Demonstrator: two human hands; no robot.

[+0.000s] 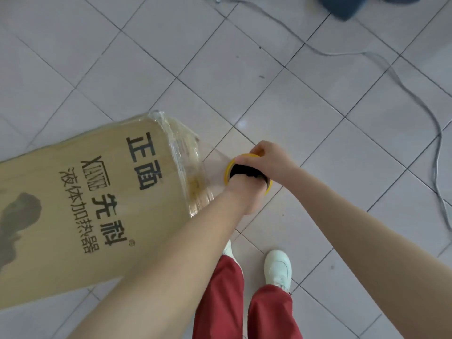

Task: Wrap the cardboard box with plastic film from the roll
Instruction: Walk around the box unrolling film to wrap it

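Observation:
A tall cardboard box (80, 204) with black printed characters stands on the tiled floor at the left, and its right end is covered in clear plastic film (188, 157). A sheet of film stretches from that end to the film roll (232, 165), which stands upright with a yellow rim and a dark core. The fingers of my left hand (244, 194) reach down into the core from above. On the far edge of the rim, my right hand (271, 157) grips the roll with curled fingers.
My two feet in white shoes (277, 267) and red trousers stand just behind the roll. A grey cable (415, 94) snakes over the floor at the right. A dark blue object (344, 6) sits at the top edge.

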